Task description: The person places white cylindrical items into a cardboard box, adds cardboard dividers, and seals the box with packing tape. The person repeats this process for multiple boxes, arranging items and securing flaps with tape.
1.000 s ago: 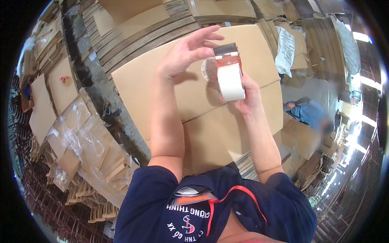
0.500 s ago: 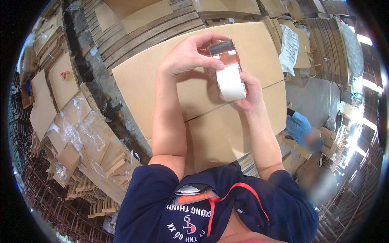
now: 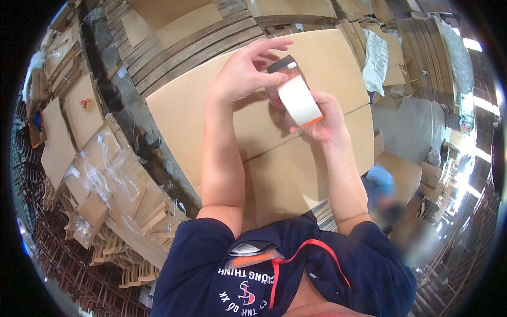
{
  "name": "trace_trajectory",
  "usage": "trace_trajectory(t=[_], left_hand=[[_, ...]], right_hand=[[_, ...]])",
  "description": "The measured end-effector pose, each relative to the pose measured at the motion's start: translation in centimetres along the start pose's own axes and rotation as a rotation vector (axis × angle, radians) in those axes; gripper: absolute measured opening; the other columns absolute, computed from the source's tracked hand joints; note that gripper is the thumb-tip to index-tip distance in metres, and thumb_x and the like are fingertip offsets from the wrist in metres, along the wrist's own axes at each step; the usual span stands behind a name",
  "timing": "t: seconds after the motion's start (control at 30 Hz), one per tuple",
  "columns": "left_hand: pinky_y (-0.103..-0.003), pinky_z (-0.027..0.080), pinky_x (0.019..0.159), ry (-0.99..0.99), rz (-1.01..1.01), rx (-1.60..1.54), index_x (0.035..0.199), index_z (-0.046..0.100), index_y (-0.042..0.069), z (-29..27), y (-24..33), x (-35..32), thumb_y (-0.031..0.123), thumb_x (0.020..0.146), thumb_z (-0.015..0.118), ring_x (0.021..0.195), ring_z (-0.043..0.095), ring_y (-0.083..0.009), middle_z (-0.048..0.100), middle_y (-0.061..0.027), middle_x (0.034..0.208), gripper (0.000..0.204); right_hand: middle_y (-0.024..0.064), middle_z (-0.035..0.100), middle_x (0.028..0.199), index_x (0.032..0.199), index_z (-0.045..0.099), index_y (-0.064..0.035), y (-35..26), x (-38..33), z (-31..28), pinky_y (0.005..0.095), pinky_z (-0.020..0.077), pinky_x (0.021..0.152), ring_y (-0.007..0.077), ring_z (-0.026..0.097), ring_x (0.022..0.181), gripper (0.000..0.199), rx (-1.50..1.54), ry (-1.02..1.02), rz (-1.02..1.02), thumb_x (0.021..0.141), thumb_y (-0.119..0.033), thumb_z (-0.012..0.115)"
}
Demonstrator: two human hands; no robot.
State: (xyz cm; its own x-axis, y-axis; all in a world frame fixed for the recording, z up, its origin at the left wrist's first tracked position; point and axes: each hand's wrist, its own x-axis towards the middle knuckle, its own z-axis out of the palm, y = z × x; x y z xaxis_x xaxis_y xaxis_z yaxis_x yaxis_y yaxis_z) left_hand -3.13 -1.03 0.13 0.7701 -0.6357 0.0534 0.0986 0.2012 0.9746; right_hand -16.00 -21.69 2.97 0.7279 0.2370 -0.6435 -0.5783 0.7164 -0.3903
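- My right hand wraps the tape dispenser from its right side, thumb along the side, fingers curled beneath; a firm grip.
- My left hand is half spread: thumb tip against the dispenser's upper part, fingers arched and parted beyond its dark end. Cannot tell how hard the thumb presses.
- The dispenser is held over the far part of the carton, tilted, dark end up and to the left. Body reddish, partly see-through; orange-red rim at the low end.
- Tape roll in it: wide, smooth, off-white, outer face curved and bright.
- Carton: flat tan cardboard, matte, a straight dark seam running slantwise beneath my hands. Soft shadows of my arms on it.
- Beyond it, wooden slats, grey-brown, rough, laid in parallel.
- To the right, a crumpled white sack beside upright cardboard sheets, edges tightly layered.
- To the left, clear plastic film, wrinkled and glossy, over cardboard pieces; below, curved pale wooden parts.
- Lower right, a co-worker in blue, blurred, partly behind my forearm.
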Motion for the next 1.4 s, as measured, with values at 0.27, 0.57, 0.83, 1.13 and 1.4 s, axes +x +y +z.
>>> trace_trajectory(t=[0.27, 0.57, 0.83, 1.13, 1.4], left_hand=[[-0.034, 0.056, 0.097, 0.138, 0.117, 0.040, 0.111, 0.079, 0.003, 0.8, -0.4, -0.2, 0.001, 0.083, 0.081, 0.107, 0.069, -0.0183, 0.070, -0.0094, 0.127, 0.029], [-0.030, 0.060, 0.086, 0.172, -0.250, -0.543, 0.100, 0.072, -0.005, -1.2, -1.0, -0.6, 0.007, 0.100, 0.057, 0.093, 0.074, -0.0190, 0.076, -0.0167, 0.102, 0.019], [-0.034, 0.058, 0.082, -0.021, -0.233, -0.493, 0.122, 0.070, -0.003, -0.6, 0.7, -1.3, 0.023, 0.099, 0.068, 0.092, 0.071, -0.0171, 0.075, -0.0099, 0.108, 0.035], [-0.030, 0.058, 0.083, 0.064, -0.324, -0.362, 0.119, 0.075, -0.007, 0.8, 0.0, -0.9, 0.018, 0.099, 0.076, 0.089, 0.070, -0.0146, 0.076, -0.0085, 0.101, 0.032], [-0.029, 0.057, 0.067, 0.385, -0.199, -0.333, 0.103, 0.076, -0.008, 1.8, -0.9, -0.9, 0.014, 0.100, 0.073, 0.071, 0.068, -0.0144, 0.075, -0.0095, 0.089, 0.022]], right_hand=[[0.0180, 0.068, 0.126, 0.144, 0.052, -0.0028, 1.1, -0.3, -0.1, 0.0574, 0.0657, 0.066, 0.0330, 0.073, 0.102, 0.051, -0.018, 0.021, -0.023, 0.097, -0.022, 0.058], [0.0271, 0.058, 0.136, 0.156, 0.040, -0.0050, 5.5, -0.9, 1.0, 0.0480, 0.0640, 0.066, 0.0318, 0.068, 0.094, 0.056, 0.132, -0.311, -0.115, 0.108, -0.034, 0.045], [0.0180, 0.062, 0.137, 0.156, 0.043, -0.0105, 5.8, -0.8, 3.9, 0.0455, 0.0647, 0.066, 0.0285, 0.071, 0.105, 0.058, 0.205, -0.268, -0.179, 0.113, -0.048, 0.035], [0.0130, 0.064, 0.139, 0.154, 0.047, -0.0154, 6.9, -1.1, 2.5, 0.0465, 0.0632, 0.071, 0.0265, 0.068, 0.114, 0.055, 0.165, -0.144, -0.278, 0.112, -0.050, 0.040], [0.0112, 0.068, 0.129, 0.150, 0.051, -0.0151, 7.9, -3.2, 0.5, 0.0423, 0.0603, 0.066, 0.0259, 0.069, 0.105, 0.051, 0.239, -0.225, -0.207, 0.110, -0.047, 0.046]])
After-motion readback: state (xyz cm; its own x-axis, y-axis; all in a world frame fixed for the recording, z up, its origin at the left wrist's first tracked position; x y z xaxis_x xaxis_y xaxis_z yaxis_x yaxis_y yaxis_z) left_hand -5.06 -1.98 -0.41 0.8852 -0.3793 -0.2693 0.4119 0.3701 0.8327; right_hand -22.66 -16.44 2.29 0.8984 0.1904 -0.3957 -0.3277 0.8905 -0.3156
